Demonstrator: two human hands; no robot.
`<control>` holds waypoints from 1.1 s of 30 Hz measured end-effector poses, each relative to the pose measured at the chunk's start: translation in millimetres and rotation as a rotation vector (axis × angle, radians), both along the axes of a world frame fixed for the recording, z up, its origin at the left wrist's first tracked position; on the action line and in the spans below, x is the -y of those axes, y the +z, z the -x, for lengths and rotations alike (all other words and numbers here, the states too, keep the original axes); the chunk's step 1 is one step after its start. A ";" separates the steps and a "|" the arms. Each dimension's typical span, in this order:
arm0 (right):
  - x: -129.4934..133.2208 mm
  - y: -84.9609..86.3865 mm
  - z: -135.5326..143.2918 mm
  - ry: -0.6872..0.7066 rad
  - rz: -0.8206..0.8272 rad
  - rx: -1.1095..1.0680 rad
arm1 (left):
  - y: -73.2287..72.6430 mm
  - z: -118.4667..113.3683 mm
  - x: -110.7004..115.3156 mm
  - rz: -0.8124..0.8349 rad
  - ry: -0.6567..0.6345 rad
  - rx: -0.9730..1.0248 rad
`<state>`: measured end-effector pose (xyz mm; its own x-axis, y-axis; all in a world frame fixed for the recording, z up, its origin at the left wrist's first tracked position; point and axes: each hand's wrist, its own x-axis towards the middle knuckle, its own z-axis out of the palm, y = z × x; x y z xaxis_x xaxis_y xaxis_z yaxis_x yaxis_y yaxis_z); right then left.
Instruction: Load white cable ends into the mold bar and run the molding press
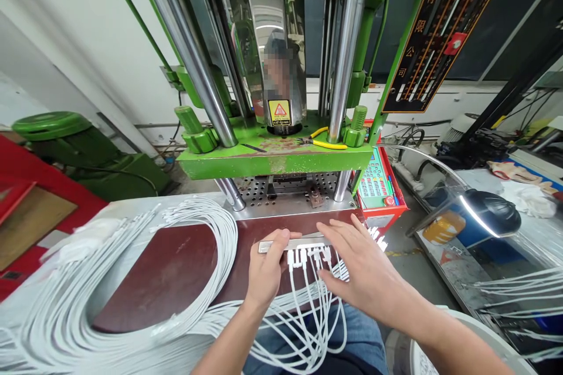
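My left hand (266, 272) is closed on the left end of a narrow metal bar (264, 247), with the thumb on top. White molded cable connectors (303, 258) sit in a row along the bar's near edge, and their white cables (310, 299) hang down toward my lap. Over the bar's right end, my right hand (372, 272) has its fingers stretched out and its thumb apart, beside the connectors. Its fingers hide that end of the bar, so I cannot see whether they touch it.
A green press (277, 164) stands ahead, with yellow-handled pliers (328, 142) on its crossbeam. Thick bundles of white cable (224, 246) curve over the brown board (167, 263) on the left. A red control box (385, 211) is at the right, near a lamp (490, 214).
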<state>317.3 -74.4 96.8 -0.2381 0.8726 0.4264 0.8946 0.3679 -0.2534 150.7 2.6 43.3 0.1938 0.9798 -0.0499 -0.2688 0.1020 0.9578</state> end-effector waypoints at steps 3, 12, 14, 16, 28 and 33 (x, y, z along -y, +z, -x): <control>0.3 2.4 15.0 -0.005 0.002 0.045 | 1.6 -5.7 1.5 -0.047 0.023 -0.034; -3.4 -5.0 28.9 -0.063 -0.092 0.148 | 4.6 -12.6 9.0 -0.179 -0.043 -0.191; -1.6 -6.4 25.2 -0.055 -0.104 0.112 | 4.2 -13.5 9.2 -0.186 -0.057 -0.203; -1.0 -7.7 21.2 -0.046 -0.098 0.056 | 3.9 -14.4 9.1 -0.198 -0.065 -0.230; 23.2 5.6 -77.7 -0.352 -0.108 -0.328 | -3.5 -12.8 10.3 -0.144 -0.112 -0.183; 102.2 -61.4 -177.8 -0.636 0.151 0.018 | -1.3 -15.3 3.2 -0.072 -0.104 -0.064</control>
